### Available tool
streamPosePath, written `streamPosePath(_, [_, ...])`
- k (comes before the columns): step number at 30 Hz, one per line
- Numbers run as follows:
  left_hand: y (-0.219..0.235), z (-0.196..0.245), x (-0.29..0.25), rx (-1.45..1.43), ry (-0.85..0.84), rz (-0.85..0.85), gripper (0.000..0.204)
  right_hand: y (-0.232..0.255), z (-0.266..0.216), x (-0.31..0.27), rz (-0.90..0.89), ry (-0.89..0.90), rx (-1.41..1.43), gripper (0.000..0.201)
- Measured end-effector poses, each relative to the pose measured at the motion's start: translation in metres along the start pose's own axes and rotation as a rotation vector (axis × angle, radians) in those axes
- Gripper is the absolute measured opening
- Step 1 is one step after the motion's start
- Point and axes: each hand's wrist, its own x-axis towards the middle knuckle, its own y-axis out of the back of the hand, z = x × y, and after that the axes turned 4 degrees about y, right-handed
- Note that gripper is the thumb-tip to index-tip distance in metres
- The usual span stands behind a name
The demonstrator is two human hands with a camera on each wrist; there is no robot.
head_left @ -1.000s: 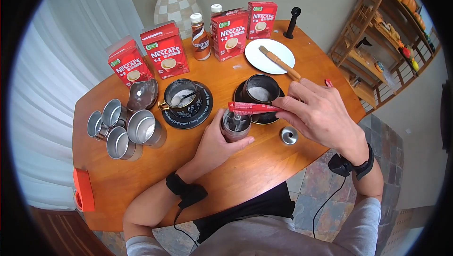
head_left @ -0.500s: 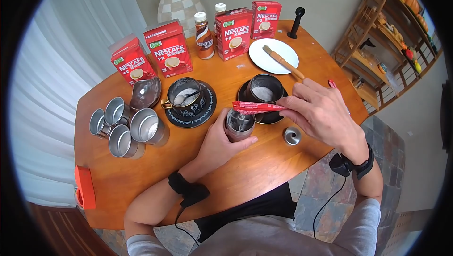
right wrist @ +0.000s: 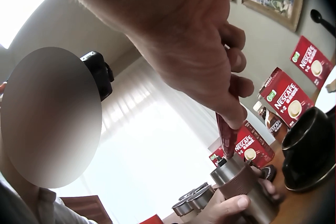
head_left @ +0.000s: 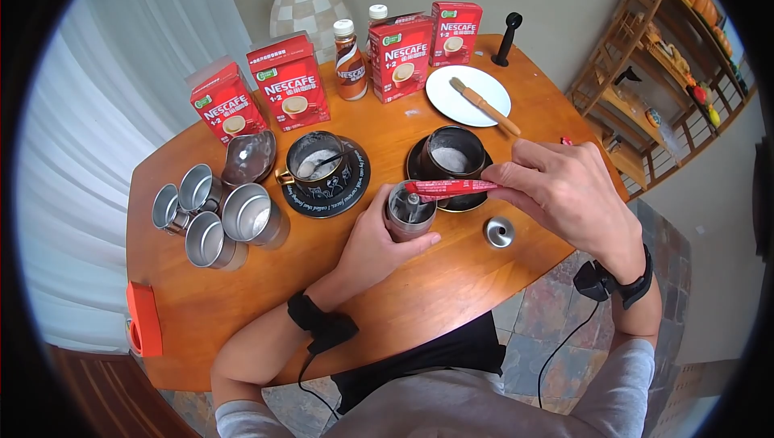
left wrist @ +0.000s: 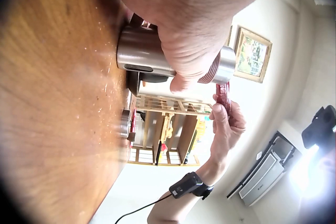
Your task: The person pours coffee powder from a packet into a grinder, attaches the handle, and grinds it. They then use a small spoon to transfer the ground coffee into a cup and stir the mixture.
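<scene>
My left hand (head_left: 369,238) grips a metal manual coffee grinder (head_left: 409,232), which stands on the table with its top open and a central shaft showing inside. In the left wrist view the grinder (left wrist: 144,49) has a ridged brown band near its top. My right hand (head_left: 568,196) pinches one end of a red coffee sachet (head_left: 451,187). The sachet's other end slants down to the grinder's mouth, as the right wrist view shows with the sachet (right wrist: 227,139) over the rim. A black cup (head_left: 451,153) of pale powder stands just behind on its dark saucer.
A silver ring-shaped part (head_left: 499,232) lies right of the grinder. To the left are a black cup (head_left: 316,168) with a spoon and several metal cups (head_left: 254,216). Red Nescafe boxes (head_left: 290,91), a bottle (head_left: 350,63) and a white plate (head_left: 459,107) with a brush (head_left: 488,106) stand behind.
My right hand has shifted slightly right, drawing the sachet's end a little to the right over the grinder's mouth. My left hand keeps its hold on the grinder.
</scene>
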Motion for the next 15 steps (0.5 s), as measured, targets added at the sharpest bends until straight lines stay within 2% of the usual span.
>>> streamPosePath(7, [0.0008,0.0004,0.0002,-0.013,0.001,-0.015,0.061,0.0008,-0.0012,0.0035,0.027,0.038,-0.012,0.026])
streamPosePath(15, [0.0008,-0.0011,0.0004,-0.029,0.002,-0.022,0.06,0.0025,-0.0034,0.0093,0.046,0.058,-0.073,0.026])
